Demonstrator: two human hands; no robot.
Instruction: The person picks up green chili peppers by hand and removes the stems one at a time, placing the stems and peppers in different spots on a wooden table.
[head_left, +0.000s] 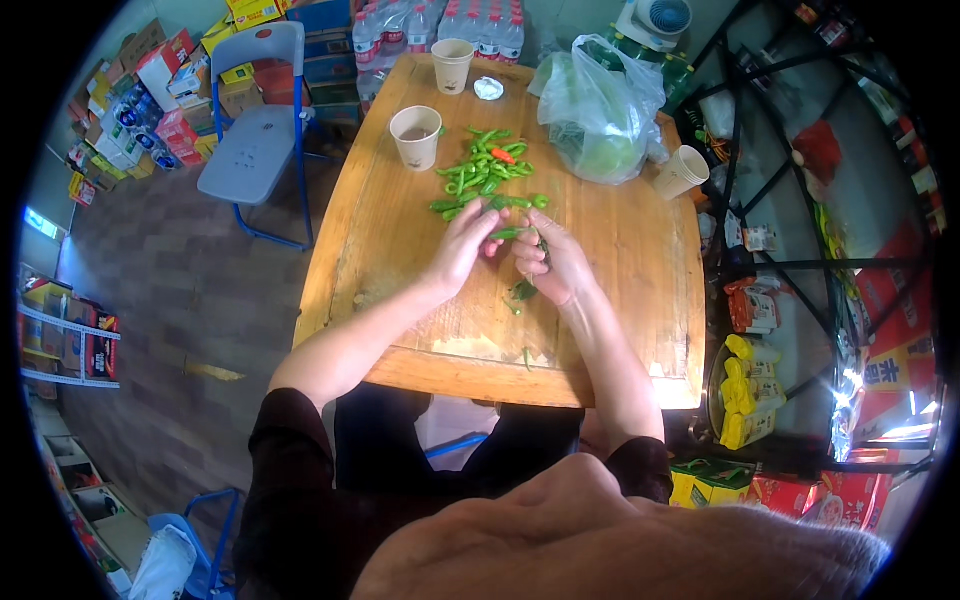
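Observation:
Between my hands, a green chili pepper (508, 233) lies above the near side of a loose pepper pile. My left hand (462, 245) pinches its left end, and the closed fingers of my right hand (556, 262) grip the other end. Fingers partly hide the pepper. The pile of green chili peppers (462, 183) spreads across the wooden table (400, 310), with one red pepper (502, 156) on top. Below my right hand lie dark green leafy scraps (523, 290), and a small green stem (527, 357) sits closer to the front edge.
Paper cups stand at the far left (416, 140), the back (453, 68) and the right edge (684, 172). A crumpled foil ball (489, 88) and a plastic bag of green produce (605, 115) are at the back. A folding chair (255, 150) stands left; black metal shelving (790, 265) rises right.

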